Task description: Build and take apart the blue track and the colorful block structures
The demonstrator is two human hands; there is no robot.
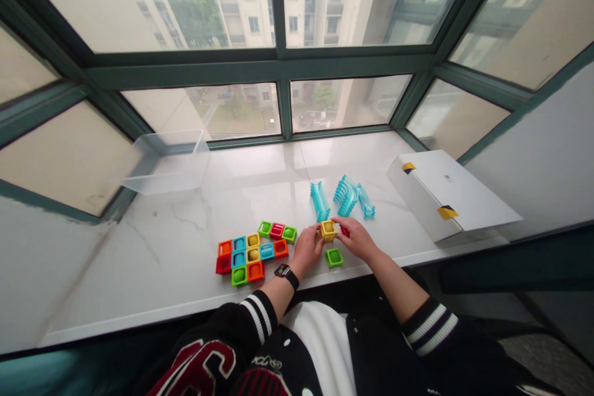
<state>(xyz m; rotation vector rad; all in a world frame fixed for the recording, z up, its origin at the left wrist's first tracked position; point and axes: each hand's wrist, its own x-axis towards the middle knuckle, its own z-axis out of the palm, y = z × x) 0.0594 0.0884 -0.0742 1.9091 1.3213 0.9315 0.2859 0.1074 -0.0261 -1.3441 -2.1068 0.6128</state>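
Note:
A yellow block (328,231) with a recessed face sits between my two hands. My left hand (308,250), with a watch at its wrist, grips the block from the left. On its other side, my right hand (356,239) has its fingers closed at the block's right edge. A red piece (344,231) shows partly under the right fingers, mostly hidden. Just below the hands lies a green block (334,257). Left of my left hand is a cluster of colored blocks (253,255), with a short green-and-red row (277,231) behind it.
Behind my hands lie clear blue track pieces: a straight one (320,200), a curved one (346,195) and a smaller one (366,200). A clear plastic bin (167,168) stands back left. At right is a white box (452,195). Windows border the marble-patterned ledge (153,260).

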